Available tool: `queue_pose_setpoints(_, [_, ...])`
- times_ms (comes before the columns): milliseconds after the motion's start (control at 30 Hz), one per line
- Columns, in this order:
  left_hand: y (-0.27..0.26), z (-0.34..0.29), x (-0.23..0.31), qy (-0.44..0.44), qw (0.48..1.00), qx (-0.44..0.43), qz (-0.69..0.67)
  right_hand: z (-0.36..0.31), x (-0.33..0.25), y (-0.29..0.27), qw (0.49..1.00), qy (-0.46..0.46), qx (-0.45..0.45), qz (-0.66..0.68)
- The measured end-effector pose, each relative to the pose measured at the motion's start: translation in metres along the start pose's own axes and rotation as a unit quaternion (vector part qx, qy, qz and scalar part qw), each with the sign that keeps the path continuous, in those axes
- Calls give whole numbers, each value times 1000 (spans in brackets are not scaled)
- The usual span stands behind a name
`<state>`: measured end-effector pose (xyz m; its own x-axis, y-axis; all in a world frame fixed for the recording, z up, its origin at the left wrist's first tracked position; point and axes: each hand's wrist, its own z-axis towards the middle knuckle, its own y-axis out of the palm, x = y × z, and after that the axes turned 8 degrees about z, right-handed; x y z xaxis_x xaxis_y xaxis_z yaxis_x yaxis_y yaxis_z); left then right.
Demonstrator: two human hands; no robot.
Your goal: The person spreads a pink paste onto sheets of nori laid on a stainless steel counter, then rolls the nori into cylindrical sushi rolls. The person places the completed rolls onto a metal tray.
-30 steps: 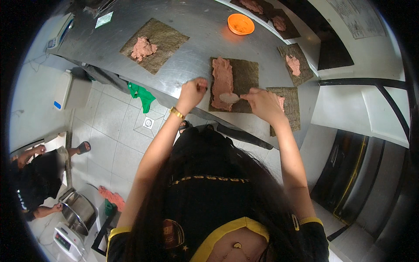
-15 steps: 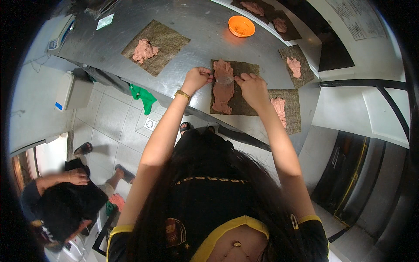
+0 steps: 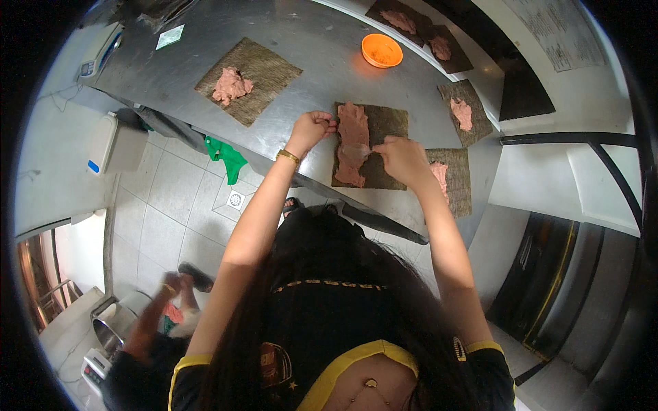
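A dark seaweed sheet [image 3: 389, 161] lies on the metal table in front of me. A long strip of pink minced paste [image 3: 352, 123] covers its left side. My right hand [image 3: 403, 157] is closed on a translucent flat spreader [image 3: 355, 152], which rests on the paste's lower half. My left hand [image 3: 312, 131] has its fingers curled, tips at the sheet's left edge; what they pinch, if anything, is hidden. To the right, partly under my right forearm, another seaweed sheet [image 3: 460, 181] carries a lump of paste [image 3: 439, 175].
More seaweed sheets with paste lie around: one sheet [image 3: 271, 75] at left, one sheet [image 3: 480, 103] at right, others at the back. An orange bowl [image 3: 382, 51] stands at the far side. At lower left, a co-worker's arm [image 3: 147, 322] is near a metal pot [image 3: 113, 329].
My right hand has moved the spreader down along the paste, toward me. My left hand stays near the sheet's left edge. The co-worker at lower left has shifted and bent lower.
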<state>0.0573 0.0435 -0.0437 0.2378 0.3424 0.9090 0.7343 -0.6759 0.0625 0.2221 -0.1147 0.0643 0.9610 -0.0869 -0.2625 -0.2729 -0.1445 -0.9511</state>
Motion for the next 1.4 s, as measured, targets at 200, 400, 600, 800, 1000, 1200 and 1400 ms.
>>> queue_pose_setpoints(200, [5, 13, -4, 29, 999, 40, -3, 19, 12, -6, 991, -20, 119, -54])
queue_pose_setpoints(400, [6, 25, -9, 26, 995, 97, 9, 62, 22, 6, 980, -83, 130, -124])
queue_pose_setpoints(600, [10, 23, -1, 13, 992, 120, 28, 83, 26, 4, 985, -45, 101, -134])
queue_pose_setpoints(800, [10, 29, 1, 36, 970, 186, 154, 81, 16, -25, 994, 35, 60, -80])
queue_pose_setpoints(1000, [15, 32, 6, 68, 942, 231, 232, 72, 14, -11, 994, 30, 0, -103])
queue_pose_setpoints(1200, [14, 30, 9, 76, 931, 247, 259, 67, 21, -32, 994, 52, -3, -99])
queue_pose_setpoints(1400, [18, 32, 13, 77, 933, 244, 255, 73, 21, -9, 992, 7, 41, -117])
